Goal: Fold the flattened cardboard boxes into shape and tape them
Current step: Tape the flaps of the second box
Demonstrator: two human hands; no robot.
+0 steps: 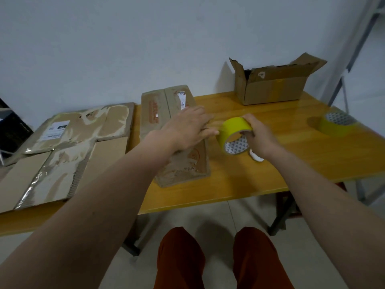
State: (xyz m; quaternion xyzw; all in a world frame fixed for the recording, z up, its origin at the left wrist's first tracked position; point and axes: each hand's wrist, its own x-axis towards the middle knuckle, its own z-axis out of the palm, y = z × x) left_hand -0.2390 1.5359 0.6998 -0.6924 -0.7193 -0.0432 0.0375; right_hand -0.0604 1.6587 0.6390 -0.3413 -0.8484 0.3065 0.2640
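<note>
The left hand [187,126] lies flat with straight fingers on a folded brown cardboard box [177,142] on the glossy yellow wooden table [270,163]. Just beside those fingertips, the right hand [258,136] grips a yellow tape roll [234,134], fingers curled through its core. Beyond the fingers an open taped carton [275,84] stands against the pale grey wall [125,38].

A worn, folded brown cardboard box [177,140] lies under the left hand [187,127], with a yellow tape roll [234,135] held on edge in the right hand [257,135] just beside it. Flattened boxes [64,151] lie further left of the hands; an open taped box [273,82] stands beyond the right hand, and a second yellow roll [335,124] lies flat well to its right.
</note>
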